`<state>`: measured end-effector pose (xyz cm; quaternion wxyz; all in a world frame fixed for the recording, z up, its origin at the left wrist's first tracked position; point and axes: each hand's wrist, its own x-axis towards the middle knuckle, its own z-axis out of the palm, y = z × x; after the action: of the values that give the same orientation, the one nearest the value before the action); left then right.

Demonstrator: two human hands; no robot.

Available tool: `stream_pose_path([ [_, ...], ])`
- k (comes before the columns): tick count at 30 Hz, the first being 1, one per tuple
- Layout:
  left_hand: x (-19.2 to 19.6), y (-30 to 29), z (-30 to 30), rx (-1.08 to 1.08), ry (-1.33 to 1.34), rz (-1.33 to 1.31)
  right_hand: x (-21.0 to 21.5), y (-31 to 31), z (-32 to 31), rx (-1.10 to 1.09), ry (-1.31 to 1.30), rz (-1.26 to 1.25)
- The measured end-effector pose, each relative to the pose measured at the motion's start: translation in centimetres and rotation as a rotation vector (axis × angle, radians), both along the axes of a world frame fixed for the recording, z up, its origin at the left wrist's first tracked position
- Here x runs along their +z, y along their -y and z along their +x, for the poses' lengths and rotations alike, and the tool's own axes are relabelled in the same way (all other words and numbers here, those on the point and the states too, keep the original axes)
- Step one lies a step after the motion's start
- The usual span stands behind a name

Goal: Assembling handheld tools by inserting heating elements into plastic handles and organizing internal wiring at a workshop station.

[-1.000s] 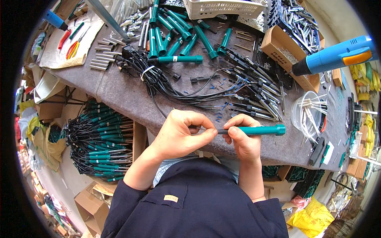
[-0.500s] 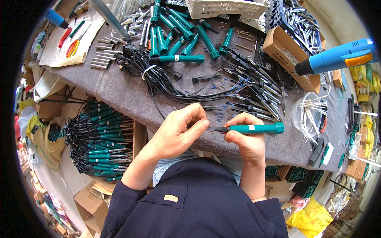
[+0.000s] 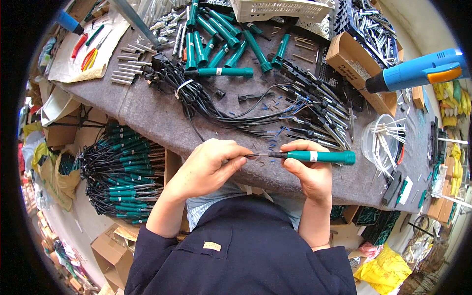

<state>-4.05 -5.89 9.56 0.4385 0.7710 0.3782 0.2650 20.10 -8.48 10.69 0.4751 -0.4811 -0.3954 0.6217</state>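
Observation:
My right hand (image 3: 310, 174) is closed round a green soldering iron handle (image 3: 329, 157), which lies level with its ribbed black end pointing left. A thin dark cord (image 3: 262, 155) comes out of that ribbed end. Thumb and fingertips of my left hand (image 3: 209, 164) pinch the cord a short way off, with a gap between the two hands. Beyond them on the grey cloth lie a tied bundle of black cables (image 3: 187, 93) and a row of metal heating elements with black parts (image 3: 319, 110). Several loose green handles (image 3: 221, 72) sit farther back.
A blue heat gun (image 3: 418, 71) juts in at the right above a cardboard box (image 3: 361, 73). Near it stands a clear tub (image 3: 368, 142) of white sticks. Finished-looking green irons (image 3: 125, 172) fill a box below the table's left edge. Metal tubes (image 3: 129, 69) lie at the left.
My left hand has drawn left, away from the handle, so more cord shows between the hands. My right hand has shifted slightly right with the handle.

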Motion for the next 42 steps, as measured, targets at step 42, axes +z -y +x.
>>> stream_pose_path([
  [42, -3.8, -1.4, -1.7, 0.379, -0.245, 0.680, -5.2, -0.2, -4.1, -0.314, -0.165, 0.232],
])
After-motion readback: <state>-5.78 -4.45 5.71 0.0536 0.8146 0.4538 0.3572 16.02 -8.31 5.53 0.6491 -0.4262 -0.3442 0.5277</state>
